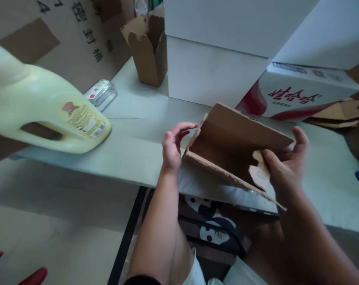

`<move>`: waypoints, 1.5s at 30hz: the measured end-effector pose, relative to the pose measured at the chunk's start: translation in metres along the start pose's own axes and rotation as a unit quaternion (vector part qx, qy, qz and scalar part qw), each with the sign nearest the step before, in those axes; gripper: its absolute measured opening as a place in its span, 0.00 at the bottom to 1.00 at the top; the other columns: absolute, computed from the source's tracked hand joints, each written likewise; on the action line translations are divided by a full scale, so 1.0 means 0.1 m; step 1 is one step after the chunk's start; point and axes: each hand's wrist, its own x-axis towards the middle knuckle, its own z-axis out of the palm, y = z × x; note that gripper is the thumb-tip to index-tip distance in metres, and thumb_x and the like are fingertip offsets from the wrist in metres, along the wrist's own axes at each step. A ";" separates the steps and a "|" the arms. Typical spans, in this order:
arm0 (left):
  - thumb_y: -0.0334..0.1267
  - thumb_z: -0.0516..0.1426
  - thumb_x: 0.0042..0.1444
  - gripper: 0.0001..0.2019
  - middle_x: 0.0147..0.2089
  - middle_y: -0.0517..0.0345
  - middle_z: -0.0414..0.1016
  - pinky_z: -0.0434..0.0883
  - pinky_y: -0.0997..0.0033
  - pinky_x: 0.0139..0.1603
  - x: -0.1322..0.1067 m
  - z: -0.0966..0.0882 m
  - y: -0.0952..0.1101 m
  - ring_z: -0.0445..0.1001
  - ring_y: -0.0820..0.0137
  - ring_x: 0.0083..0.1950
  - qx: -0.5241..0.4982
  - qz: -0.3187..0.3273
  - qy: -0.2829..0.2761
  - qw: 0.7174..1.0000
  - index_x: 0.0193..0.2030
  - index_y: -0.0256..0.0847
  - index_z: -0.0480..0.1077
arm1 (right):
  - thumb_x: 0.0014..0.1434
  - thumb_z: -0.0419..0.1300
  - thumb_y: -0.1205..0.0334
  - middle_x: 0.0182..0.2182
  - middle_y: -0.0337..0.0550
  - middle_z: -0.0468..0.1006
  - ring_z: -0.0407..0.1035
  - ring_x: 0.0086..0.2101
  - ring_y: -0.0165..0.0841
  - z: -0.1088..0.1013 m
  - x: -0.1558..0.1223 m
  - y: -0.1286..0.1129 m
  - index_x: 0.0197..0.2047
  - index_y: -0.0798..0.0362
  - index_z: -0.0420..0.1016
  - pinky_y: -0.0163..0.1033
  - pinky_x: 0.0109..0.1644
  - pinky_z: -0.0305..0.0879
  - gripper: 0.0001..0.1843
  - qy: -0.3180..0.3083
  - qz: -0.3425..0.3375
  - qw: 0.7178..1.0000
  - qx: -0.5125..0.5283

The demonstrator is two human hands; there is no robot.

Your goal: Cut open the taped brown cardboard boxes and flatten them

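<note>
A small brown cardboard box (235,146), partly folded, lies tilted at the near edge of the pale table (132,150). My right hand (286,166) grips its right end, thumb on a torn flap and fingers behind the wall. My left hand (173,146) is at the box's left end, fingers curled and apart, fingertips by the upper left corner; nothing is clasped in it.
A large pale yellow jug (39,107) with a handle lies on its side at the left. A small clear packet (103,93) is behind it. An open brown carton (148,47), a white box (215,59) and a red-and-white box (298,91) stand further back.
</note>
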 end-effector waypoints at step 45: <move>0.60 0.65 0.51 0.21 0.28 0.54 0.76 0.65 0.75 0.21 0.02 -0.13 -0.40 0.72 0.69 0.26 0.042 -0.290 0.074 0.953 0.33 0.42 0.76 | 0.65 0.60 0.43 0.76 0.34 0.53 0.47 0.75 0.48 -0.20 -0.24 0.41 0.63 0.32 0.72 0.63 0.76 0.48 0.24 -0.341 -0.138 0.927 0.077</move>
